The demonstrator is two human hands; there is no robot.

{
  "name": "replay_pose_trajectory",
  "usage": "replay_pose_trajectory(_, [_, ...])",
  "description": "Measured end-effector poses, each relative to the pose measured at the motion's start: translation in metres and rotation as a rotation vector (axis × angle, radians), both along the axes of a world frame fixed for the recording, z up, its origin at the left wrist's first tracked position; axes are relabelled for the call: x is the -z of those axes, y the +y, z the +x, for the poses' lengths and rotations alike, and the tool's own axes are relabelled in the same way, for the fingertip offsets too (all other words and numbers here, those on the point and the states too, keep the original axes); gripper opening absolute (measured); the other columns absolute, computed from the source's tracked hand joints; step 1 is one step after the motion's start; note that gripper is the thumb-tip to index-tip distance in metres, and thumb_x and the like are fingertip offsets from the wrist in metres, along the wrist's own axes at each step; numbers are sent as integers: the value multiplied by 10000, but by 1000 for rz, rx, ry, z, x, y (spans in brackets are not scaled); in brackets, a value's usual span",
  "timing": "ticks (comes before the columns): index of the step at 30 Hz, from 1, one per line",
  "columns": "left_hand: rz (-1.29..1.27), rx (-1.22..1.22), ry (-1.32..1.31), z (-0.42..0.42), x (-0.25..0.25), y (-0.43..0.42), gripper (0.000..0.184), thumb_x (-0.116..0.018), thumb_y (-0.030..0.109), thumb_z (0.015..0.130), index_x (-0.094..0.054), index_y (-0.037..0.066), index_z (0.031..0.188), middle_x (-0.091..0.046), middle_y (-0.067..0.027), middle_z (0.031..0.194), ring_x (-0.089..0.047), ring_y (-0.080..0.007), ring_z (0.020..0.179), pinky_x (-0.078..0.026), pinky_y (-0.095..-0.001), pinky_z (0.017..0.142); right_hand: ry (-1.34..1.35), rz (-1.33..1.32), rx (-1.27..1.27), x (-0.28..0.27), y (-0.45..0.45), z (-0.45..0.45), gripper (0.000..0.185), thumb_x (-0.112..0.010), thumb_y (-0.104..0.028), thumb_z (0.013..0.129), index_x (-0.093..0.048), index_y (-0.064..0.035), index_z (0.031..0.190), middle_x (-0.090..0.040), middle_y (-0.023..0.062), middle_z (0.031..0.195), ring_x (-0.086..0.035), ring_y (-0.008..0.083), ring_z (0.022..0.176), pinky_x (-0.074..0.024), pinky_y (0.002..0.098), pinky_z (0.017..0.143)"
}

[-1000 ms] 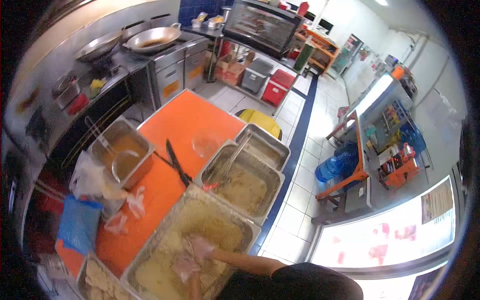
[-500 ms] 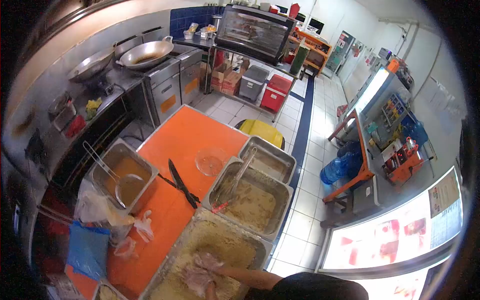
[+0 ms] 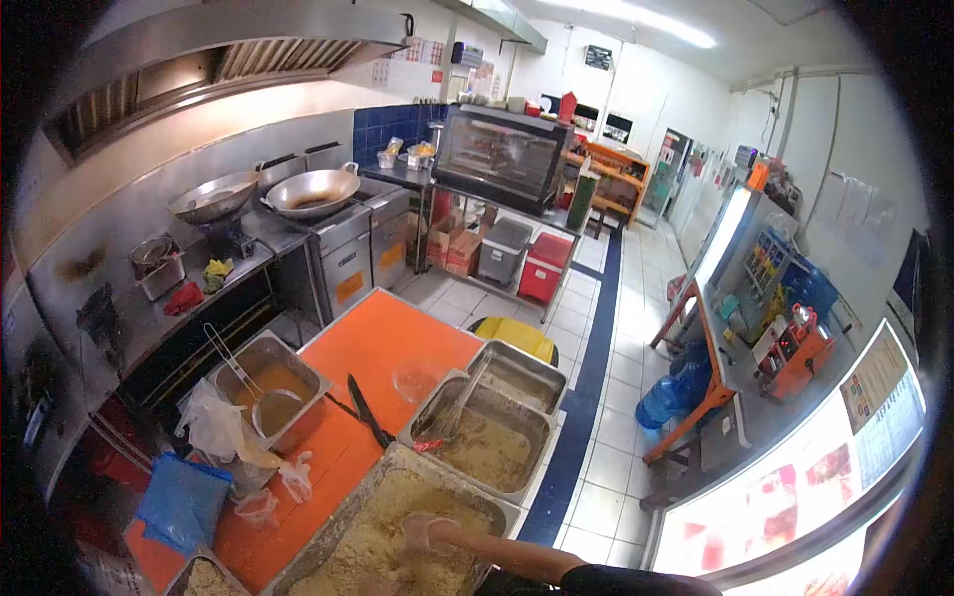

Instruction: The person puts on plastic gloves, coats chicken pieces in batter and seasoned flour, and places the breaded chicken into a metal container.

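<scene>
My right hand [image 3: 421, 532], in a thin clear plastic glove, is down in the pale, crumbly flour-like coating [image 3: 386, 509] that fills a large metal tray [image 3: 350, 496]. Motion blur and the coating hide its fingers. My left hand is only a faint smear at the bottom edge of the view, low in the same tray. Just beyond sits a metal pan [image 3: 538, 449] of wet, beige batter, with a red-handled whisk [image 3: 449, 419] leaning in it. On the orange tabletop [image 3: 383, 333] lies a black-handled knife [image 3: 364, 405].
A metal container [image 3: 316, 395] of brownish liquid holds a strainer [image 3: 275, 409]. Left of the tray are crumpled plastic gloves [image 3: 295, 477] and a blue plastic bag [image 3: 184, 505]. Woks [image 3: 310, 192] stand on the stove; a lit display [image 3: 775, 502] is at right.
My view has tilted up, so the range hood now shows. My hands were together in the coating; now the right is apart and the left has dropped toward the bottom edge.
</scene>
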State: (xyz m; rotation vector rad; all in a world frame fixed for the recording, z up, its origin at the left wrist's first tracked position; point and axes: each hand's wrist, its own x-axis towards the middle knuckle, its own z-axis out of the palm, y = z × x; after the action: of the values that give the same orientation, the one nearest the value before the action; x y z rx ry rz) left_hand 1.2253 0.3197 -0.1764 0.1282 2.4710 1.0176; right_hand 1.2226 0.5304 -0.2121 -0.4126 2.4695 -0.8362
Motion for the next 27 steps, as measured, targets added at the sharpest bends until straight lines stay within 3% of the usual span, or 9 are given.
replay_pose_trajectory(2, [20, 13, -7, -1, -10, 0, 691, -528, 501, 871, -383, 37, 1361, -503, -191, 1283, -480, -321, 1185, -359, -407, 1020, 100, 127, -62, 4, -4, -9, 397, -646, -328, 762, -641, -23, 1016, -657, 159, 957, -619, 322, 857, -490, 409, 778])
replay_pose_trajectory(4, [35, 23, -13, 0, -14, -2, 701, -532, 504, 869, -379, 31, 1363, -505, -192, 1281, -484, -321, 1181, -363, -405, 1017, -74, 413, -130, 9, -5, -14, 391, -659, -313, 744, -642, -26, 1009, -652, 162, 963, -616, 317, 861, -490, 395, 778])
replay_pose_trajectory(6, [48, 25, -20, 1, -18, -2, 711, -537, 507, 866, -375, 26, 1365, -507, -193, 1280, -487, -321, 1178, -366, -402, 1015, 367, 267, -170, 16, 3, 0, 378, -668, -278, 721, -650, -38, 1012, -648, 166, 979, -615, 295, 900, -486, 360, 786])
replay_pose_trajectory(9, [55, 29, -27, 5, -22, -6, 727, -544, 511, 863, -368, 18, 1368, -509, -194, 1278, -493, -320, 1173, -371, -399, 1011, 30, 531, -378, -110, -20, 5, 348, -662, -256, 725, -655, -43, 1001, -648, 161, 1007, -607, 306, 975, -481, 355, 826])
replay_pose_trajectory(15, [104, 0, -7, 31, -23, -34, 759, -559, 520, 856, -355, 3, 1374, -515, -197, 1274, -503, -320, 1163, -382, -392, 1004, 149, 384, -352, -97, 2, 21, 492, -636, -324, 781, -539, -38, 1170, -558, 175, 1171, -526, 320, 1101, -424, 371, 920])
replay_pose_trajectory(21, [200, -178, -122, 80, -48, -42, 792, -573, 529, 849, -342, -13, 1379, -521, -200, 1270, -513, -319, 1153, -392, -385, 996, 113, 501, -475, -219, 12, 34, 644, -609, -392, 837, -424, -34, 1339, -468, 190, 1334, -446, 334, 1228, -367, 387, 1014])
replay_pose_trajectory(25, [281, -518, -140, 88, -88, -18, 773, -599, 483, 851, -335, -5, 1388, -558, -158, 1229, -558, -287, 1082, -431, -369, 944, -4, 136, -317, -251, 2, 34, 585, -688, -359, 743, -527, 0, 1176, -597, 208, 1086, -559, 369, 1032, -422, 442, 928])
replay_pose_trajectory(26, [299, -587, -119, 88, -101, -11, 760, -609, 459, 852, -334, 1, 1392, -575, -136, 1209, -578, -271, 1047, -449, -363, 919, 105, 168, -455, -255, 2, 36, 576, -701, -330, 730, -527, -1, 1170, -597, 207, 1081, -561, 368, 1027, -430, 437, 919])
replay_pose_trajectory(27, [581, -458, -199, 82, -83, -10, 737, -588, 450, 872, -323, 11, 1402, -551, -119, 1245, -556, -240, 1083, -434, -357, 941, 220, 192, -594, -259, -1, 34, 570, -714, -300, 717, -527, -2, 1165, -598, 206, 1077, -563, 367, 1023, -438, 433, 909])
